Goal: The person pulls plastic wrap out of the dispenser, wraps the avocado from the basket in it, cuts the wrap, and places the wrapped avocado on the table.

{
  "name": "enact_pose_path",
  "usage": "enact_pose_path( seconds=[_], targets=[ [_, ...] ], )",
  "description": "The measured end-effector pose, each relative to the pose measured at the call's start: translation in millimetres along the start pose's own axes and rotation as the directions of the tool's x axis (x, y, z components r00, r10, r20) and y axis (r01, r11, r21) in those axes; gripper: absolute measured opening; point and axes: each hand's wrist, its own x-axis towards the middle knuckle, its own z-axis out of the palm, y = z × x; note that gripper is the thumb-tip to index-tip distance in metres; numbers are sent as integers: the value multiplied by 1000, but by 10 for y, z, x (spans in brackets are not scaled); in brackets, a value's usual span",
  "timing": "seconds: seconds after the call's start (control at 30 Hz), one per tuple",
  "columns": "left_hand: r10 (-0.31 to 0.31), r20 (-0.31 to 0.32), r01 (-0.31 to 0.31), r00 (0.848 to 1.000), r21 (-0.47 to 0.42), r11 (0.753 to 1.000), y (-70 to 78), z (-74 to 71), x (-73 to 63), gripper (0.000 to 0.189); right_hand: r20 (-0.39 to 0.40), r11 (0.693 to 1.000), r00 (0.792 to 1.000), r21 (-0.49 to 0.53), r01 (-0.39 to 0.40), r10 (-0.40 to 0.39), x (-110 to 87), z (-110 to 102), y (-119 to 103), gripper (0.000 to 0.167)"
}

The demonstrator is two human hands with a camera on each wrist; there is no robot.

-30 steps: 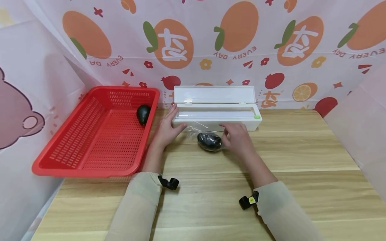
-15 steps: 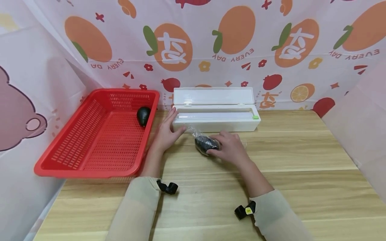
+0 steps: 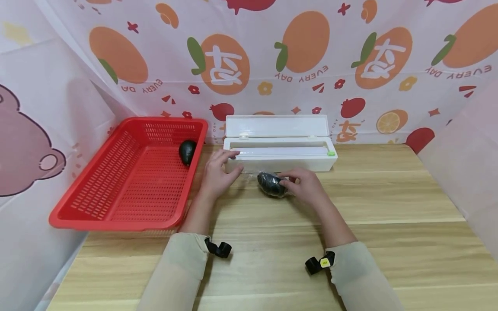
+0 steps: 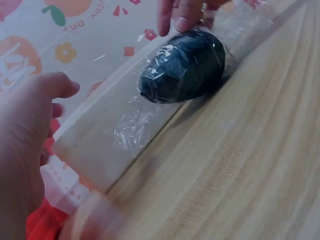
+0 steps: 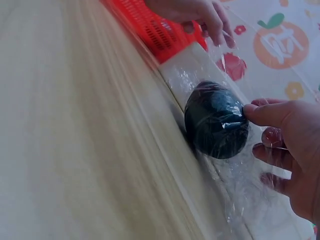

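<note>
A curtained-off table nook, this: fruit-printed cloth hanging right behind the wood-grain tabletop, pale side drapes closing in, a white cling-film box adding a kitchen touch; home or studio, there's no telling!

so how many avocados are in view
2: one avocado in the red basket, one film-wrapped avocado at the right hand, in front of the white box.
</note>
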Motion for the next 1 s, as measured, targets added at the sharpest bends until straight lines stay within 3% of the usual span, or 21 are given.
enact_pose_path(
  seconds=[0.1,0.17,0.23,0.37,0.43,0.47,0.5,0.57,0.63,0.67,0.7,0.77,0.8,0.87,0.93,1.0],
  targets=[
    [-11,85,17,996,-73,997,48,-5,17,28,27,995,997,73,-70,68,11,-51,65,19],
    [-52,174,77,983,-138,987,79,-11,33,20,42,988,994,111,-105,100,21,-84,107,17],
    [-106,280,161,954,-181,970,100,-10,51,16,60,982,990,135,-132,125,27,-120,148,16],
    [-171,466,282,868,-180,942,121,-26,70,13,101,977,987,157,-142,127,35,-179,220,16],
    [-180,500,291,847,-153,945,112,-46,73,14,114,978,987,165,-131,113,39,-194,243,17],
    [-187,494,287,849,-134,949,119,-55,74,19,119,979,988,165,-122,103,39,-196,249,17],
    [-188,470,272,862,-117,955,139,-62,78,25,123,980,988,165,-114,94,38,-198,251,17],
    [-179,374,221,910,-72,973,209,-66,93,35,130,982,988,156,-104,84,37,-200,246,17],
    [-100,244,110,965,-27,994,261,-19,112,34,135,985,988,144,-90,70,37,-202,234,17],
    [-38,186,38,982,5,999,309,15,124,29,138,987,989,139,-81,62,37,-202,225,17],
    [30,140,-36,990,39,999,361,56,134,25,138,988,989,136,-73,54,38,-203,216,17],
    [153,128,-167,980,108,980,449,160,141,22,137,990,990,132,-55,36,41,-198,201,17],
    [206,156,-227,966,134,964,485,221,138,23,139,991,990,128,-48,30,41,-194,193,17],
    [255,271,-306,928,169,937,548,344,112,33,143,992,990,118,-40,23,39,-184,180,17],
    [240,407,-342,881,198,919,582,454,69,49,146,993,989,108,-38,22,32,-174,161,18],
    [185,515,-342,837,227,912,591,534,18,66,147,994,989,97,-39,25,24,-164,145,17]
  ],
)
